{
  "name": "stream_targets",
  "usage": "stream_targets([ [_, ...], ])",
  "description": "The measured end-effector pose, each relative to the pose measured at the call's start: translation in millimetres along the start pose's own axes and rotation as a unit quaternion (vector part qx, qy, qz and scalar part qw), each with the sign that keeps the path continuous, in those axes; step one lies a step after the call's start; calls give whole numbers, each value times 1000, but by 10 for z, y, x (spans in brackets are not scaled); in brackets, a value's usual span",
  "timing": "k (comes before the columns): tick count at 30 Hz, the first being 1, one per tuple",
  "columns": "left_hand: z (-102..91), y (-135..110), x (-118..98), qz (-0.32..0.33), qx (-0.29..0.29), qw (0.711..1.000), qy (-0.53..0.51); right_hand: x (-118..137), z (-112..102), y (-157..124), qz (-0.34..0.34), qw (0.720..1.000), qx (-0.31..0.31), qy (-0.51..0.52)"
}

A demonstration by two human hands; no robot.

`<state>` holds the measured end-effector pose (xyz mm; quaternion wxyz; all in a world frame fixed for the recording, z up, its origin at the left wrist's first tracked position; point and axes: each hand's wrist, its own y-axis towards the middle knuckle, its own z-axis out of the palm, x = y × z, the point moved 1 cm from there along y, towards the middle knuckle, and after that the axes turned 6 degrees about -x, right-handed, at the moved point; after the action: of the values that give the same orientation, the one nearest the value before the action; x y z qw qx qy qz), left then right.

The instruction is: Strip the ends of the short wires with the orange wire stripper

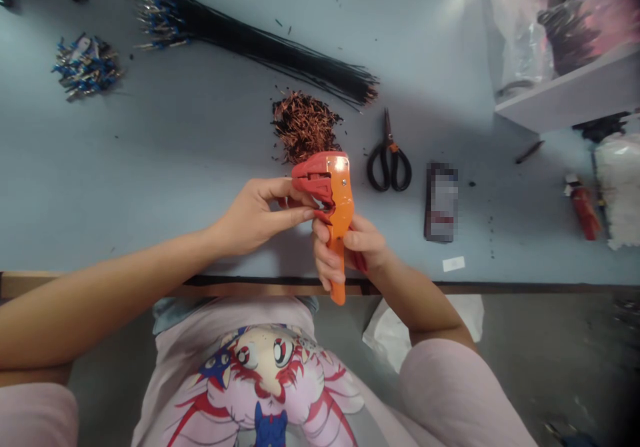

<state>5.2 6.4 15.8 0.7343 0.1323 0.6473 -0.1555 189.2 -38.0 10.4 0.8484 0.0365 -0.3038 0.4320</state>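
**K:** Lap and printed shirt (260, 374) nearest us, then the table edge (150, 277). Both our hands sit just past that edge, mid-frame.

**M:** Grip state?

**K:** Right hand (350, 250) is wrapped closed around the lower handle of the orange wire stripper (336, 200). Handle tip pokes out below the fist toward us. Left hand (255, 217) is at the tool's red jaw end, thumb and forefinger pinched close together right against it, other fingers loosely curled.

**M:** Axis?

**K:** Long axis runs near-to-far, head at the far end, handle near. The jaw opening faces left, so it lies directly right of our left fingertips, touching or nearly so. Left hand is the nearer one to the jaws; right only has the handle.

**M:** Is there a wire in the pinch?

**K:** We can't tell. Nothing thin resolves between the fingertips, and the jaw interior is hidden by the red part and our thumb. Second handle is mostly covered by the right palm.

**M:** Surroundings?

**K:** Pile of copper strands (304, 124) just beyond the stripper head. Black wire bundle (260, 44) farther back, blue terminals at its left end. Loose heap of blue terminals (86, 67) far left. Black scissors (389, 160) right of the tool, a blurred-out dark item (441, 200) past them. Shelf (565, 90) and bags far right are cut off by the frame.
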Motion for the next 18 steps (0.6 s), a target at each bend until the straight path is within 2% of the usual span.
stream_targets([
  [8,-5,-16,4,-1,-2,1000,18,5,-14,-6,3,1000,3,-3],
  [18,-6,-18,10,10,-4,999,35,11,77,-5,-10,998,-53,-45],
])
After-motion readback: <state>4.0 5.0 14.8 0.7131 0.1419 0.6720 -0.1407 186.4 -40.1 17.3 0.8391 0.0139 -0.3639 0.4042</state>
